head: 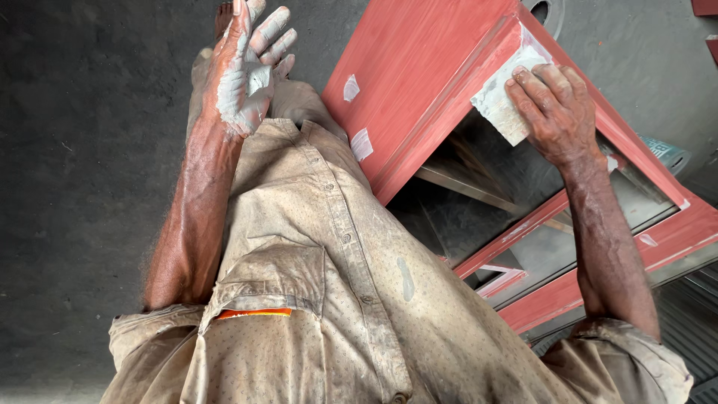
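My left hand (250,71) is raised over my left leg with fingers spread, and its palm is smeared with pale grey putty. It holds nothing. My right hand (553,112) presses a flat, putty-covered scraper blade (501,101) against the inner edge of a red-painted wooden frame (419,82). White putty patches dot the red board near its lower left edge. The frame has open rectangular gaps through which dark space and a wooden rail show.
I wear a dusty beige buttoned shirt (344,299) with a chest pocket holding something orange. Dark concrete floor (82,150) lies to the left. A teal object (668,153) sits beyond the frame at right. A round dark opening (546,11) shows at the top.
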